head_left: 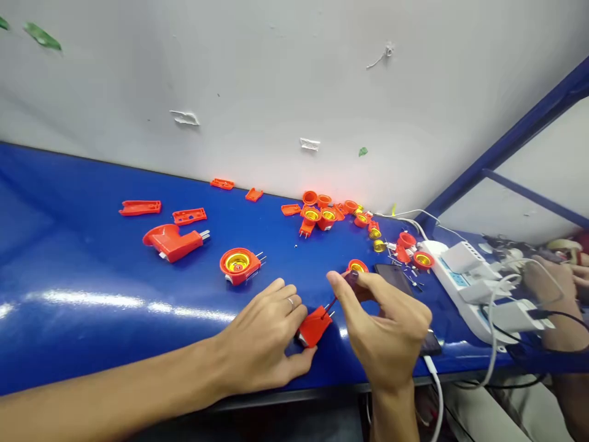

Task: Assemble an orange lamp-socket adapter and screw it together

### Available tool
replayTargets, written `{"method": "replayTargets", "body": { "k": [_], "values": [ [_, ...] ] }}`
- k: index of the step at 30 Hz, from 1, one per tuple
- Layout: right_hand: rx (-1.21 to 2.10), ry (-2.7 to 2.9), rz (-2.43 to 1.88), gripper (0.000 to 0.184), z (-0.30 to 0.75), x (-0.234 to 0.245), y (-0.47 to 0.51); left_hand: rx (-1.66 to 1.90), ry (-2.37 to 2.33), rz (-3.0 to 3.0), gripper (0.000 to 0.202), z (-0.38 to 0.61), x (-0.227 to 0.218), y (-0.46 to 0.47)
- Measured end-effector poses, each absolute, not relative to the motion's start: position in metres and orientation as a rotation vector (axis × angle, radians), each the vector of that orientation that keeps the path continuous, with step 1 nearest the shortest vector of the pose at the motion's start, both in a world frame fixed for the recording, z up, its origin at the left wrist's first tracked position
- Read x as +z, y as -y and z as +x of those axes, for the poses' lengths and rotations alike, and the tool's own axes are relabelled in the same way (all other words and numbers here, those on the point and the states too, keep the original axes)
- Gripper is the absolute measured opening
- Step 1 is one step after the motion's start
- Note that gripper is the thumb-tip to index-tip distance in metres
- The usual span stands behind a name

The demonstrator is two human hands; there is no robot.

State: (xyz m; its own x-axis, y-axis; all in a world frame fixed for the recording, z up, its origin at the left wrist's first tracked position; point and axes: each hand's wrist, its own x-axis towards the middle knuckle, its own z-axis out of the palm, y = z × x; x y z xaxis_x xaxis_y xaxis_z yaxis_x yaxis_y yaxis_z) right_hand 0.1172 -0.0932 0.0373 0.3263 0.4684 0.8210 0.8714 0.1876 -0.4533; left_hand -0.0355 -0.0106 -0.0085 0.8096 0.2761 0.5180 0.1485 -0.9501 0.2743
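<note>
My left hand [269,337] grips a red plug-in lamp socket [316,326] against the blue table near its front edge. Metal prongs stick out of the socket's right side. Between the thumb and fingers of my right hand [384,322] is a screwdriver [351,279] with a dark handle, its shaft slanting down to the socket's prong end. My left fingers cover part of the socket. Two more lamp sockets lie to the left: one on its side [173,241], and one with its gold threaded cup facing up [239,265]. Another gold-lined socket [358,266] sits just behind my right hand.
Red cover pieces [140,207] lie along the back left. A heap of red socket parts [322,212] is near the wall. On the right are a phone [393,279], a white power strip [469,307] with chargers and cables, and a co-worker's hand [547,285].
</note>
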Motion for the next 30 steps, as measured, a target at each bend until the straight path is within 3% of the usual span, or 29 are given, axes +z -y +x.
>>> {"method": "replayTargets", "body": {
  "k": [3,6,10,13,15,23,30],
  "values": [
    [-0.410,1.135,-1.371,0.008,0.127,0.035,0.095,0.774,-0.421,2.680,0.020,-0.033,-0.004,0.007],
    [-0.461,0.946,-1.258,0.023,0.141,0.033,0.102,0.623,-0.622,2.444,0.034,-0.030,0.003,0.000],
    [-0.411,1.061,-1.383,0.014,0.133,0.019,0.113,0.551,-0.734,2.133,0.053,-0.026,0.008,-0.007],
    [-0.368,1.382,-1.524,0.045,0.111,0.001,0.113,0.578,-0.737,1.935,0.060,-0.026,0.008,-0.007],
    [-0.406,1.520,-1.567,0.053,0.100,-0.009,0.109,0.580,-0.734,1.921,0.059,-0.027,0.007,-0.006],
    [-0.221,1.678,-1.560,0.037,0.111,-0.013,0.108,0.480,-0.524,2.295,0.049,-0.033,0.009,-0.012],
    [-0.161,1.942,-1.621,0.034,0.125,-0.008,0.117,0.411,-0.436,2.677,0.042,-0.036,0.006,-0.014]
  ]
}}
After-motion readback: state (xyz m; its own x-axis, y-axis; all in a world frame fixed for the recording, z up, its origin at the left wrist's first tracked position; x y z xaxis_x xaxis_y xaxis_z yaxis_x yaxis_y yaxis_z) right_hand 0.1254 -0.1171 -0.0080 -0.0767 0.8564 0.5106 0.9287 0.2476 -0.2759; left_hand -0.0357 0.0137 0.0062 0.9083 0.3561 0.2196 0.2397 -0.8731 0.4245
